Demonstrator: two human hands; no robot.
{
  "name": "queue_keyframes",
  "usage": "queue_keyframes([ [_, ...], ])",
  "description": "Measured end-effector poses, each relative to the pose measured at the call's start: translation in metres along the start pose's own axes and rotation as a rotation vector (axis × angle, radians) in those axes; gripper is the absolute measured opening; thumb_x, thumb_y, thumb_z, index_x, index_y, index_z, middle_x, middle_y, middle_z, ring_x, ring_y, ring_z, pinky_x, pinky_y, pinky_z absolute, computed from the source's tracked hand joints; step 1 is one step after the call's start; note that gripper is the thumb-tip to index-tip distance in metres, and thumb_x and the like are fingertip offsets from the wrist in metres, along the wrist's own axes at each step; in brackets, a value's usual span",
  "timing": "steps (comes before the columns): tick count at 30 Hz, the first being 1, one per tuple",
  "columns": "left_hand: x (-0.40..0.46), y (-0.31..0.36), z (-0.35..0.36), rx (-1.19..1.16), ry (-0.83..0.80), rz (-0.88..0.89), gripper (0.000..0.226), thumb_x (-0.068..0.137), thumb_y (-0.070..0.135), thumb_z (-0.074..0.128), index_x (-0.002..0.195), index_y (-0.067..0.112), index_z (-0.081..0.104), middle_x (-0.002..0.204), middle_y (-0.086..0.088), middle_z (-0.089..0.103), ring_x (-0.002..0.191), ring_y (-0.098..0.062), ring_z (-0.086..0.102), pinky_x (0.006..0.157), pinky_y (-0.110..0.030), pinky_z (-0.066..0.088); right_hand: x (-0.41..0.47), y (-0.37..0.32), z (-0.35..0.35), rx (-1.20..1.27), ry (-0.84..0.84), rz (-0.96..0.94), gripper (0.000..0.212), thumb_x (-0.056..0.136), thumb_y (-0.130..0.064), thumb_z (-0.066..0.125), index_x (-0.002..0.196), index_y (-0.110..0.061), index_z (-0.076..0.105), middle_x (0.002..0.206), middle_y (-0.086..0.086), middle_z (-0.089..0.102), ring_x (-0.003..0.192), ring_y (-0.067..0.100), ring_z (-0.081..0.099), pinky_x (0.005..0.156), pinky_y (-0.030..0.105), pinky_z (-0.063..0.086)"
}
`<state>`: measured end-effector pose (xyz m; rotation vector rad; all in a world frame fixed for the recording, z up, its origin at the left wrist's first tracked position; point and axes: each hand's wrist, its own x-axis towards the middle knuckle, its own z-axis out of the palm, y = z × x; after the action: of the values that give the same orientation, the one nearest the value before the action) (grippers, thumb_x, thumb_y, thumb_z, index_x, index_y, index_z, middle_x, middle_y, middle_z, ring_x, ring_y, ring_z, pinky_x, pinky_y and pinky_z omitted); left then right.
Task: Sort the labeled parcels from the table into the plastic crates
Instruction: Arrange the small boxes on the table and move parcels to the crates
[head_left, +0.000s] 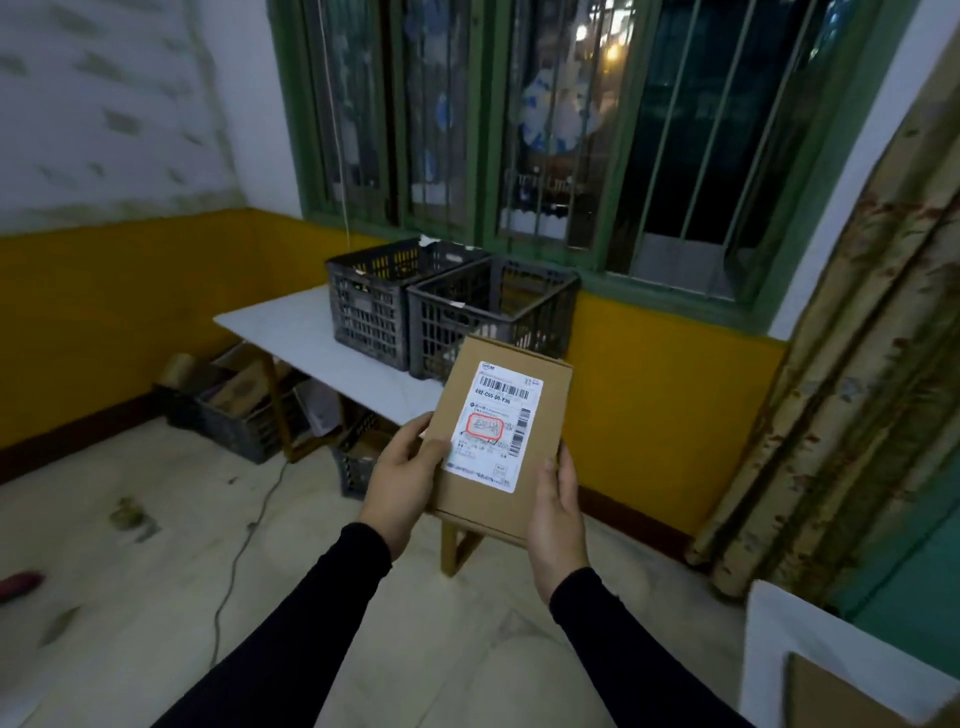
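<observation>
**A:** Both hands are up in front of the chest, and between them sits a flat cardboard parcel (498, 431), tilted with its face toward the camera.

**B:** And the grip?

**A:** The left hand (402, 480) holds the parcel's left edge, thumb lying across the front just beside the shipping label (493, 426), the other fingers tucked behind. The right hand (556, 512) clasps the lower right corner, thumb on the side edge, fingers wrapped underneath. Black sleeves on both arms.

**B:** What's on that label?

**A:** White sticker, barcodes along the top and right side, a printed code, and one field ringed in red. The small print is too blurred to read.

**B:** Where are the crates?

**A:** Beyond the parcel, two dark plastic crates stand side by side, touching, on a white table (291, 327) under the green barred window (519, 130). The left crate (371, 306) sits a little further back than the right crate (488, 317). Something pale shows through the right one's slats; I can't tell what.

**B:** Anything below?

**A:** More crates with cardboard scraps on the floor under the table, and a cable trailing across the tiles.
</observation>
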<state>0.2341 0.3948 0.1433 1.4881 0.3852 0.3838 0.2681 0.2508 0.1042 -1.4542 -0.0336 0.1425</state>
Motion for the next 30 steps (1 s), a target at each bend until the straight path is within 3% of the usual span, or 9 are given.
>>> queue_keyframes([
  [2,0.029,0.004,-0.014,0.003,0.003,-0.006,0.028,0.098,0.021,0.052,0.122,0.033,0.056,0.106,0.011,0.066,0.086,-0.005,0.063,0.061,-0.023,0.050,0.021,-0.005,0.024,0.006,0.001,0.005,0.045,0.106,-0.043,0.030,0.151,-0.044,0.025,0.132,-0.006,0.054,0.101,0.004,0.057,0.069,0.024,0.051],
  [5,0.071,0.007,-0.024,-0.003,-0.013,-0.018,0.028,0.098,0.022,0.052,0.123,0.034,0.055,0.110,0.007,0.066,0.094,-0.014,0.065,0.074,-0.041,0.059,0.058,-0.010,0.049,0.005,0.004,-0.003,0.040,0.106,-0.042,0.030,0.145,-0.048,0.027,0.124,-0.009,0.057,0.098,0.003,0.058,0.066,0.022,0.050],
  [8,0.124,0.003,-0.029,0.028,-0.003,0.004,0.028,0.098,0.022,0.051,0.123,0.034,0.053,0.109,0.007,0.066,0.093,-0.013,0.064,0.069,-0.030,0.054,0.107,-0.009,0.073,0.013,-0.016,0.006,0.038,0.106,-0.044,0.030,0.143,-0.052,0.027,0.120,-0.011,0.059,0.094,0.000,0.059,0.058,0.014,0.049],
  [10,0.169,0.004,-0.031,0.061,0.002,0.029,0.031,0.097,0.024,0.052,0.126,0.033,0.053,0.111,0.005,0.066,0.095,-0.014,0.065,0.073,-0.031,0.054,0.152,-0.008,0.091,0.012,-0.035,-0.001,0.041,0.106,-0.044,0.030,0.147,-0.047,0.024,0.118,-0.010,0.058,0.091,-0.001,0.058,0.054,0.009,0.047],
  [15,0.267,0.012,-0.032,0.116,0.023,0.066,0.036,0.096,0.029,0.054,0.133,0.028,0.052,0.118,0.002,0.065,0.101,-0.017,0.064,0.084,-0.037,0.055,0.243,-0.016,0.125,0.080,-0.094,-0.006,0.044,0.106,-0.045,0.030,0.150,-0.045,0.023,0.137,-0.003,0.054,0.099,0.004,0.057,0.070,0.020,0.049],
  [20,0.376,0.035,-0.017,0.173,0.020,0.119,0.028,0.099,0.027,0.050,0.127,0.027,0.051,0.114,0.007,0.063,0.096,-0.009,0.061,0.072,-0.026,0.049,0.347,-0.037,0.151,0.070,-0.103,-0.059,0.045,0.106,-0.041,0.031,0.150,-0.043,0.022,0.136,-0.005,0.053,0.099,0.003,0.057,0.067,0.016,0.049],
  [24,0.457,0.033,0.001,0.188,-0.035,0.101,0.024,0.100,0.029,0.047,0.125,0.029,0.049,0.110,0.007,0.064,0.093,-0.010,0.062,0.068,-0.030,0.053,0.412,-0.041,0.162,0.018,-0.059,-0.072,0.043,0.107,-0.039,0.031,0.150,-0.041,0.025,0.124,-0.010,0.058,0.090,-0.004,0.059,0.058,0.009,0.048],
  [26,0.501,0.029,0.013,0.212,-0.076,0.131,0.029,0.101,0.031,0.046,0.130,0.029,0.050,0.112,0.006,0.065,0.094,-0.009,0.062,0.076,-0.033,0.054,0.448,-0.043,0.165,0.000,-0.010,-0.088,0.037,0.107,-0.036,0.031,0.143,-0.042,0.028,0.111,-0.019,0.058,0.080,-0.009,0.061,0.055,0.007,0.047],
  [30,0.593,0.022,0.036,0.227,-0.236,0.180,0.026,0.103,0.028,0.044,0.128,0.030,0.050,0.112,0.010,0.063,0.097,-0.007,0.061,0.084,-0.030,0.048,0.528,-0.045,0.170,-0.076,0.096,-0.115,0.043,0.107,-0.035,0.035,0.149,-0.040,0.024,0.121,-0.017,0.055,0.091,-0.007,0.057,0.067,0.010,0.052],
])
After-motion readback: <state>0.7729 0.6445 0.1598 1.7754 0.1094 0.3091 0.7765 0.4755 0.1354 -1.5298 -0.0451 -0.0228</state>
